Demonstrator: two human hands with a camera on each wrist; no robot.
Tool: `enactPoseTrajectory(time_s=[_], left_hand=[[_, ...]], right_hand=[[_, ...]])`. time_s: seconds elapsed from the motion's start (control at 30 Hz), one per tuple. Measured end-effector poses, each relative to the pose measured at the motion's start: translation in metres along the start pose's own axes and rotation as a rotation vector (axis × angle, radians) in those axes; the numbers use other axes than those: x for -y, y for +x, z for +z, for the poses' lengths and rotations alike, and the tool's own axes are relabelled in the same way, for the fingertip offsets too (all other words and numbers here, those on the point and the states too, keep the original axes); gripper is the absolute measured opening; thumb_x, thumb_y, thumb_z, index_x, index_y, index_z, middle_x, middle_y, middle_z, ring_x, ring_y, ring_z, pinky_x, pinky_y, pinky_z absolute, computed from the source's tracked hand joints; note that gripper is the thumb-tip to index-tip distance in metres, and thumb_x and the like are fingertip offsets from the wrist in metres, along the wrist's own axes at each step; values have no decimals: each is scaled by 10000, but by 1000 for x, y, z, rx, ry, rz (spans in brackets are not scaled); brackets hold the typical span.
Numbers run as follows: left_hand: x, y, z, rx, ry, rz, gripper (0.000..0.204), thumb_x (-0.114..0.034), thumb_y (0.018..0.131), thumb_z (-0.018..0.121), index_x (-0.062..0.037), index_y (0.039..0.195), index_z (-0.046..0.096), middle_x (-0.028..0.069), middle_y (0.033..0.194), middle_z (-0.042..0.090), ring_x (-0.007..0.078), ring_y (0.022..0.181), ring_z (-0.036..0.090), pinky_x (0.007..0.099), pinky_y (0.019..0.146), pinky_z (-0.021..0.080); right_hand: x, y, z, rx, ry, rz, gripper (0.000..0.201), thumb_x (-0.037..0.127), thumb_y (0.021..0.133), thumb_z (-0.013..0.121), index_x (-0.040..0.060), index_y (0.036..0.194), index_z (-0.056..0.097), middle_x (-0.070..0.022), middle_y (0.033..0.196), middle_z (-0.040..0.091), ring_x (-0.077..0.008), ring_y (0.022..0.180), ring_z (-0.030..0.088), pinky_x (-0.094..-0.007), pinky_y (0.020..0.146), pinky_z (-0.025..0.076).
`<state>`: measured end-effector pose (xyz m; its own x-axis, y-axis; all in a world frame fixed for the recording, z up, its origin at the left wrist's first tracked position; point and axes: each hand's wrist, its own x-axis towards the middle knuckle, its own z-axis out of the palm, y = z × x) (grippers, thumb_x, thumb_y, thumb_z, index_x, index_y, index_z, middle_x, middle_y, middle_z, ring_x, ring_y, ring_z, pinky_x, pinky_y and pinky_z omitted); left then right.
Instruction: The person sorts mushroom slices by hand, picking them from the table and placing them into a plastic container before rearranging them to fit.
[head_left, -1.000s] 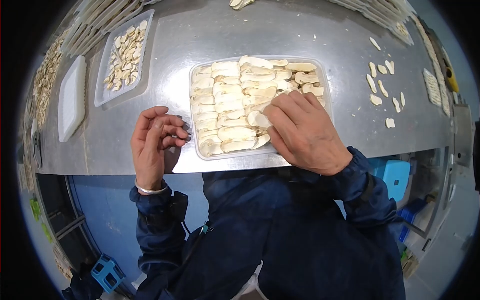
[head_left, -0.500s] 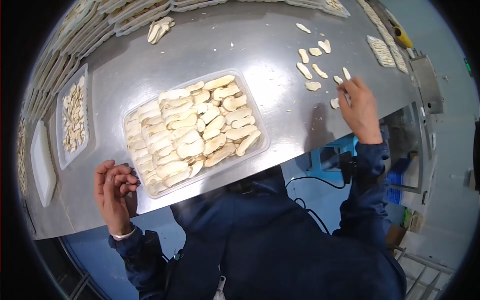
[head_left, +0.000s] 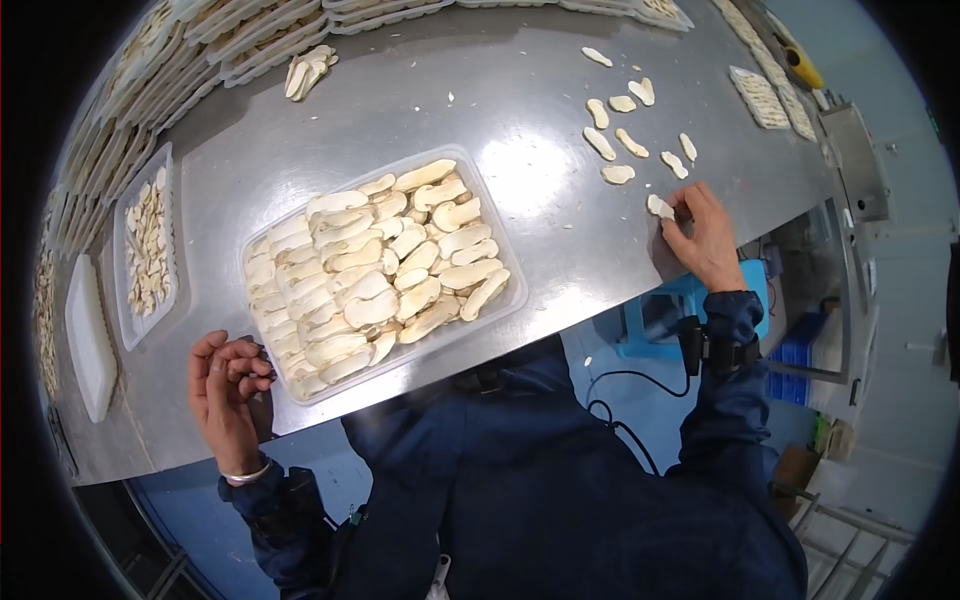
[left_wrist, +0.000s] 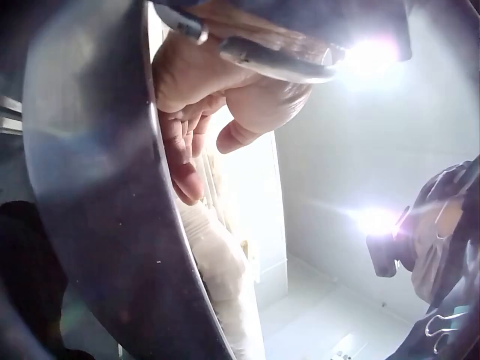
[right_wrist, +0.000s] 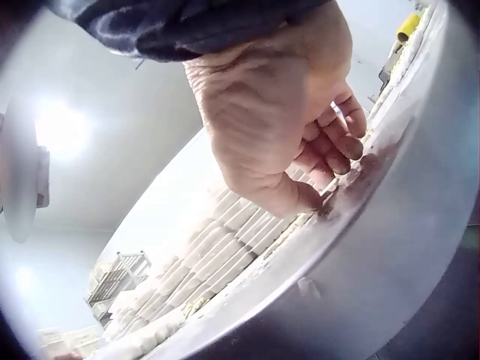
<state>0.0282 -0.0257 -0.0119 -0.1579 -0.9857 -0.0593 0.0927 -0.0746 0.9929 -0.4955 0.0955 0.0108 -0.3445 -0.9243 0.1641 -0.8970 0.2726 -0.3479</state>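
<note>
A clear plastic tray (head_left: 515,290) of overlapping rows of pale mushroom slices (head_left: 370,308) lies near the table's front edge. Just left of it, my left hand (head_left: 228,400) rests idle with loosely curled fingers, holding nothing. Over on the right, thumb and fingertips of my right hand (head_left: 708,238) pinch the edge of a small mushroom slice (head_left: 659,207) at the tabletop. In the right wrist view, that hand's thumb (right_wrist: 300,199) is low beside its fingers; the slice is hidden there. The left wrist view shows the left hand (left_wrist: 217,97) at the table edge.
Several loose mushroom slices (head_left: 618,174) lie beyond the right hand. Stacked filled trays (head_left: 110,180) line the back left. Nearer are a tray of small pieces (head_left: 172,290) and a white lidlike tray (head_left: 92,350). A small slice pile (head_left: 309,72) sits at the back.
My right hand has left the tray for the loose slices, then come closer to the nearest one and taken its edge. The head view has turned right; the left hand stays beside the tray.
</note>
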Motion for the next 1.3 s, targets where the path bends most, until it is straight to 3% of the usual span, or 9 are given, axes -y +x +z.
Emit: enactPoseTrajectory(time_s=[0.17, 0.33, 0.4, 0.63, 1.3], left_hand=[[-1, -1, 0, 1, 27, -11, 305, -190, 992, 471, 9, 1222, 461, 145, 971, 620, 140, 749, 615, 203, 610, 506], [-1, -1, 0, 3, 18, -18, 317, -195, 990, 478, 9, 1231, 458, 142, 971, 621, 140, 750, 615, 211, 616, 505], [-1, -1, 1, -8, 27, -21, 306, -185, 989, 472, 11, 1223, 458, 147, 966, 624, 148, 746, 619, 219, 616, 510], [-6, -3, 5, -33, 2, -43, 260, -131, 992, 442, 22, 1201, 465, 162, 959, 630, 175, 763, 648, 234, 633, 538], [-5, -1, 3, -6, -21, -42, 249, -136, 996, 446, 21, 1187, 473, 169, 961, 629, 170, 766, 649, 233, 629, 538]], right_hand=[[25, 4, 2, -43, 51, -74, 214, 134, 721, 651, 2, 858, 553, -136, 842, 525, -292, 751, 546, -384, 668, 439], [106, 3, 8, -81, 158, -398, 230, 102, 690, 643, 20, 877, 537, -142, 827, 512, -315, 778, 536, -391, 699, 417], [141, -1, 16, -20, 157, -509, 255, 86, 678, 647, 20, 897, 534, -135, 829, 504, -307, 789, 527, -384, 700, 399], [218, -7, 46, 70, 299, -675, 282, 52, 657, 665, 17, 907, 539, -116, 872, 505, -288, 827, 521, -388, 722, 396], [234, -11, 66, 159, 307, -760, 272, 64, 676, 646, 6, 910, 521, -134, 890, 496, -296, 872, 513, -399, 741, 390]])
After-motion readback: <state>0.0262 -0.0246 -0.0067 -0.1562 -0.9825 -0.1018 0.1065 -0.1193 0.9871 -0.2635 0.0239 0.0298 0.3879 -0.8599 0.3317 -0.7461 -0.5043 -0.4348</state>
